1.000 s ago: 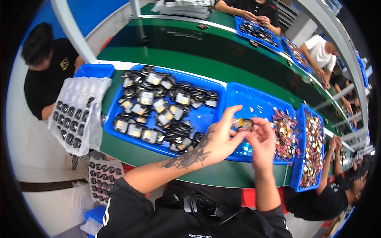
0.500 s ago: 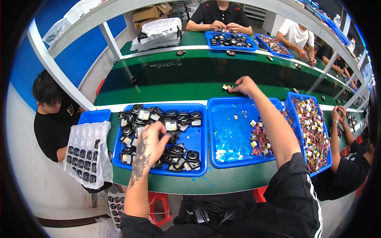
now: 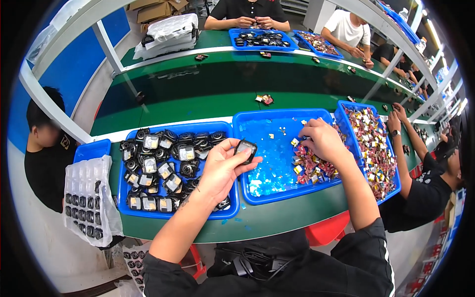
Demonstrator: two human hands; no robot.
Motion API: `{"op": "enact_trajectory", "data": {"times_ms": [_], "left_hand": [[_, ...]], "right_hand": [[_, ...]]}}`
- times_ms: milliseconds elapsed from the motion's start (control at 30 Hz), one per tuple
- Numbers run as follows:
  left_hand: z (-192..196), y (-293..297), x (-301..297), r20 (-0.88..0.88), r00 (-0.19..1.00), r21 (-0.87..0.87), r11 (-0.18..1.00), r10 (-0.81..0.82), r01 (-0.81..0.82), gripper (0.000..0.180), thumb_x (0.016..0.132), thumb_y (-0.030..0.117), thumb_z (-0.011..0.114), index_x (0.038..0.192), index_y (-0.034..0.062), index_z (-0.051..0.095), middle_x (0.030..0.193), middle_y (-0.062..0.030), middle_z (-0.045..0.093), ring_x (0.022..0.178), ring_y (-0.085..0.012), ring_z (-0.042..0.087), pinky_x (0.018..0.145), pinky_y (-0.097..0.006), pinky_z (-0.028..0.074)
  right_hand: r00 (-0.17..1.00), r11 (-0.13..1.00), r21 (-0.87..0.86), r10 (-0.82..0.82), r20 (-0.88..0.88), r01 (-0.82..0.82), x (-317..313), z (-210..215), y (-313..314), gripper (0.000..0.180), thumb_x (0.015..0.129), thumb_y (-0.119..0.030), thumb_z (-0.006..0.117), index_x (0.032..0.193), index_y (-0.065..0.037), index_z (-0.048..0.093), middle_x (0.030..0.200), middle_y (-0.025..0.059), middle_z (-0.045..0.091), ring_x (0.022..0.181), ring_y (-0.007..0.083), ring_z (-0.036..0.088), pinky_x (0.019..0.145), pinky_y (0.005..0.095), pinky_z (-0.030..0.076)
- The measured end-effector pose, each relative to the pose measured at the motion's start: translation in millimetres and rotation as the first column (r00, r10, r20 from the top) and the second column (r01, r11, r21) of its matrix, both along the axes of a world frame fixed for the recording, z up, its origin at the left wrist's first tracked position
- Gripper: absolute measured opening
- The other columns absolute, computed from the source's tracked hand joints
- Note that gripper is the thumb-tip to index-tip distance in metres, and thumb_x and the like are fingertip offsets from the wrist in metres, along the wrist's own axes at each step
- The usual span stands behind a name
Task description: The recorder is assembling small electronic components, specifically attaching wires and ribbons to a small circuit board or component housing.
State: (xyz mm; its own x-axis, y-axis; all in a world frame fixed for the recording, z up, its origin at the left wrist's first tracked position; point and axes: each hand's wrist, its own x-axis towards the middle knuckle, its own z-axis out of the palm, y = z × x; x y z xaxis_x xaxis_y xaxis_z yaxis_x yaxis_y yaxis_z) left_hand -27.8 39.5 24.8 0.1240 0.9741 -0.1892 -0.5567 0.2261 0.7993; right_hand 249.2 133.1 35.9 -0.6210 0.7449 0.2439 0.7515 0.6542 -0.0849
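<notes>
i hold a black housing (image 3: 246,146) in the left hand (image 3: 220,171), pinched between thumb and fingers, above the left edge of the middle blue tray (image 3: 277,199). i note the right hand (image 3: 324,141), fingers curled, at the pile of small red-and-white parts (image 3: 315,169) in that tray; i cannot tell whether it grips one. further housings (image 3: 150,168) lie in the left blue tray (image 3: 163,215).

Blue wall (image 3: 74,74), red stool (image 3: 326,230), strip light (image 3: 433,33)
</notes>
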Motion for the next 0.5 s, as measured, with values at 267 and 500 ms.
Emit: {"op": "enact_trajectory", "data": {"times_ms": [267, 500], "left_hand": [[-6.2, -11.4, 2.1, -0.079, 0.997, 0.05, 0.998, -0.026, 0.03, 0.015, 0.096, 0.011, 0.056, 0.108, 0.0046, 0.053, 0.108, -0.0151, 0.066, 0.086, -0.0212, 0.069, 0.064, -0.025, 0.056], [0.7, -21.1, 19.0, -0.599, 0.798, 0.395, 0.892, 0.071, 0.217, 0.02, 0.087, 0.009, 0.067, 0.107, 0.0056, 0.067, 0.106, -0.0041, 0.054, 0.089, -0.0109, 0.058, 0.067, -0.022, 0.048]], "right_hand": [[0.67, 0.945, -0.231, -0.327, -0.666, 0.231, -16.5, 10.2, -35.8, 0.011, 0.083, -0.005, 0.068, 0.093, -0.004, 0.065, 0.081, 0.0025, 0.064, 0.072, 0.0106, 0.059, 0.065, 0.0244, 0.046], [0.358, 0.745, -0.536, -0.412, -0.838, -0.397, -63.7, 5.5, -88.4, 0.01, 0.087, 0.0, 0.065, 0.093, -0.001, 0.058, 0.087, 0.0019, 0.062, 0.079, 0.0049, 0.058, 0.07, 0.019, 0.048]]}}
